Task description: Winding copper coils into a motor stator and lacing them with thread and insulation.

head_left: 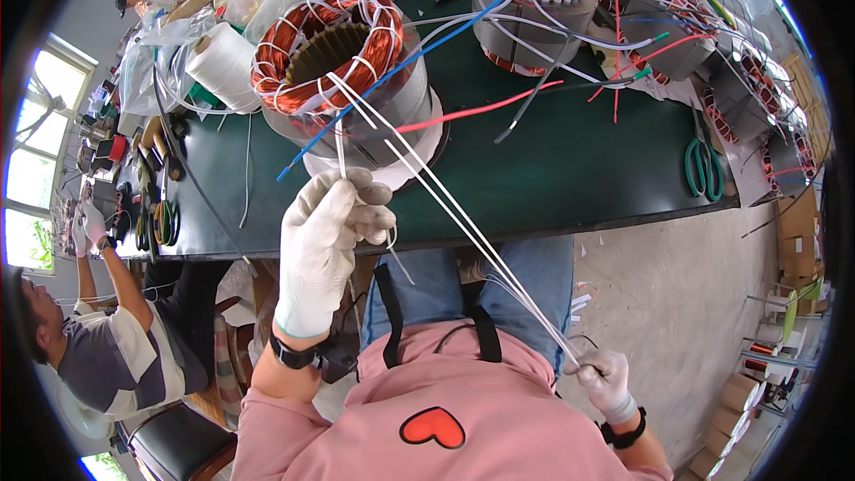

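Note:
A motor stator (405, 93) with copper windings laced in white cord stands upright on the dark green table in front of me. My left hand (325, 223), in a white glove, is closed on a short stretch of white lacing cord (340, 147) just below the stator's near rim, with a loose tail hanging under the fingers. Low at the right, my gloved right hand (601, 379) grips long strands of white cord (459, 205) pulled taut from the windings. Blue, red, black and white lead wires stick out from the stator; a blue lead (387, 74) crosses its front.
A white thread cone (223, 67) stands left of the stator among plastic bags. More wound stators (534, 22) fill the back and right. Green-handled scissors (704, 165) lie near the right edge; other scissors (163, 218) lie at the left. A co-worker (116, 330) sits at the left.

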Demonstrator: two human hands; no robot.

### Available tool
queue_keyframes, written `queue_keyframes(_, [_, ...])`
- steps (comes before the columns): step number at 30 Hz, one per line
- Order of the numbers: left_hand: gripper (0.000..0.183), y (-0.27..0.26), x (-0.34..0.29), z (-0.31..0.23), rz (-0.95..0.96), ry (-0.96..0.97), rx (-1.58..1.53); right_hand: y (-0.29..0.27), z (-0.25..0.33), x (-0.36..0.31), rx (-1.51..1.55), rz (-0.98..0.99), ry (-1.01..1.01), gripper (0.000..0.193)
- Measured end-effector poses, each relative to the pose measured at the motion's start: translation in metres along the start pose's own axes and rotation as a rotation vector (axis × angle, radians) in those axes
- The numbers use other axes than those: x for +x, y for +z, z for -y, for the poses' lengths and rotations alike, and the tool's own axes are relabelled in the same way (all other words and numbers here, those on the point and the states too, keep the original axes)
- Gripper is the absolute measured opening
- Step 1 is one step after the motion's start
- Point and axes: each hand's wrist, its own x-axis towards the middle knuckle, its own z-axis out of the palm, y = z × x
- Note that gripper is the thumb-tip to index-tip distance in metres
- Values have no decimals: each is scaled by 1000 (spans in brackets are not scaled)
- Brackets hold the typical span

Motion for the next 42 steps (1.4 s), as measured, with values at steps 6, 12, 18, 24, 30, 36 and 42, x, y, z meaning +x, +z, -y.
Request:
queue_keyframes(6, [25, -6, -3, 8, 37, -56, -68, -17, -61, -59, 227, -234, 329, 45])
queue_keyframes(12, [22, -20, -11, 24, 89, -169, -95, -35, -138, -94, 33, -155, 569, 24])
queue_keyframes(18, [22, -25, -15, 25, 97, -161, -115, -50, -195, -129, 206, -188, 726, 27])
queue_keyframes(24, [28, -29, -8, 27, 106, -76, -112, -91, -238, -188, -94, -332, 1081, 24])
queue_keyframes(30, [25, -20, -6, 23, 89, -51, -100, -57, -49, 30, -492, -497, 145, 21])
queue_keyframes(36, [25, -16, -16, 22, 96, -22, -142, 56, 148, 188, 329, -60, -7, 34])
queue_keyframes(42, [21, -28, -45, 4, -27, 133, 166, 72, 233, 179, 584, 152, -437, 43])
